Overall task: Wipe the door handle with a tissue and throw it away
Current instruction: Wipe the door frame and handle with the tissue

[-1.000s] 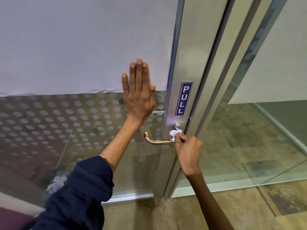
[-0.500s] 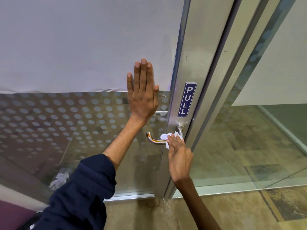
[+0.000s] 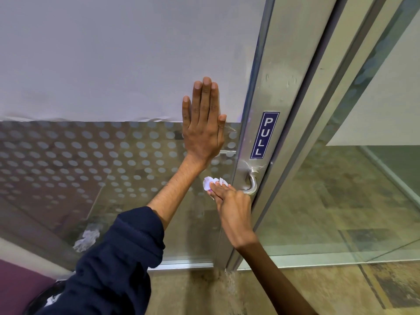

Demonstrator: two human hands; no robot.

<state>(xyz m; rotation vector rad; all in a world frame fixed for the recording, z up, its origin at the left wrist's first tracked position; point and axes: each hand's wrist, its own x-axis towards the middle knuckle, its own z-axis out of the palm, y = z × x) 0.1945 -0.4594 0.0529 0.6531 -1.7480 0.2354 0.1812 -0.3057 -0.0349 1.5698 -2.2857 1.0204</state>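
Head view. We see a glass door (image 3: 127,64) whose upper pane is covered by a plain white sheet; the lower pane carries a pattern of pale dots. A metal door frame (image 3: 279,83) runs down the right edge of the pane, and a blue PULL sign (image 3: 264,135) is fixed upright on it.

The door handle (image 3: 251,181) is mounted on the frame just below the sign. We see only its curved neck and base; the lever part is hidden under the right hand.

Our left hand (image 3: 203,130) lies flat against the glass, fingers extended and held together, pointing up. The fingertips rest on the white sheet, the palm on the dotted pane. It holds nothing. A dark blue sleeve (image 3: 118,258) is pushed up the left forearm.

Our right hand (image 3: 231,203) is laid over the lever, with its fingers stretched to the left and pressed down on the tissue (image 3: 210,181). The tissue is white and crumpled; it sits at the left end of the hidden lever, and part of it projects beyond the fingertips. We cannot tell whether the thumb closes underneath the lever.

A second crumpled white object (image 3: 87,239) shows low in the left pane; we cannot tell whether it is behind the glass or a reflection. The floor (image 3: 193,292) below the door is mottled brown.
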